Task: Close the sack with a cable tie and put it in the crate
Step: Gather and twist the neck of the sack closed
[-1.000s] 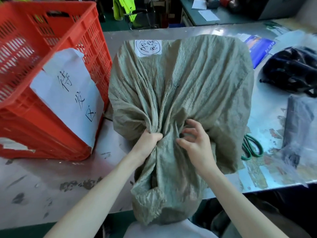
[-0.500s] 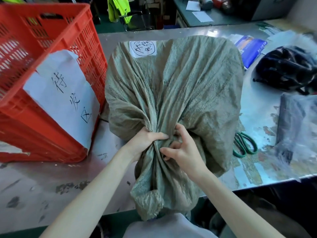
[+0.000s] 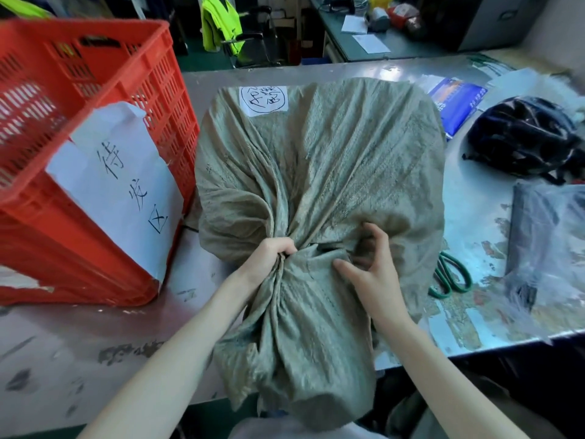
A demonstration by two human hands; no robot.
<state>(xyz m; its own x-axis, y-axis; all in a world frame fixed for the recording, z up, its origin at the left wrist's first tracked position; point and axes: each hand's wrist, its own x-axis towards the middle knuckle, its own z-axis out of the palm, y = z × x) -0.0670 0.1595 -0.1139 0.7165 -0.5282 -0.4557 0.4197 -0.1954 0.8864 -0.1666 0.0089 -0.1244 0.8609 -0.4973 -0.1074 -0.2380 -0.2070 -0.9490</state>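
Note:
A grey-green woven sack (image 3: 332, 160) lies on the metal table (image 3: 95, 340), with a white label (image 3: 263, 99) at its far end and its open end hanging over the near edge. My left hand (image 3: 269, 258) is clenched around the gathered neck. Just right of the neck, my right hand (image 3: 370, 267) has its thumb on the bunched cloth and its fingers dug into a fold. A short dark strip (image 3: 326, 248) shows at the neck between my hands; I cannot tell what it is. The red crate (image 3: 152, 99) stands to the left, touching the sack's side.
A handwritten white sheet (image 3: 117, 185) hangs on the crate's side. Green-handled scissors (image 3: 451, 277) lie right of the sack. Further right are a black helmet (image 3: 522, 137), a blue booklet (image 3: 456, 96) and a clear plastic bag (image 3: 550, 242).
My right hand has shifted right from the neck and spread its fingers into a further fold. My left hand has kept its grip on the neck, which is bunched tighter.

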